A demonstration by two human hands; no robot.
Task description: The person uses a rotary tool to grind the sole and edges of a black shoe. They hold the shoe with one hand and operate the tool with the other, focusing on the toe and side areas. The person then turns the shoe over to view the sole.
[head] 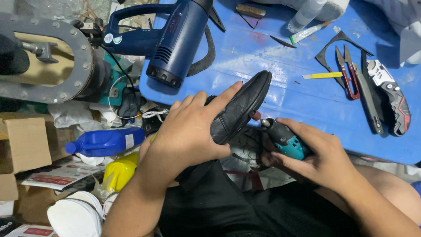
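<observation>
My left hand (188,129) grips a black leather shoe (243,103), tilted with its toe pointing up and to the right over the edge of a blue table (280,83). My right hand (313,153) holds a small teal and black rotary tool (283,138). The tool's tip touches the shoe's sole edge near the middle. Both hands work above my lap, which is covered in black cloth.
A dark blue heat gun (173,37) lies at the table's back left. Red thread snips (348,72), a utility knife (390,96) and a yellow strip (322,75) lie at right. Left of the table are a blue bottle (105,141), a yellow container (119,170) and cardboard boxes (26,142).
</observation>
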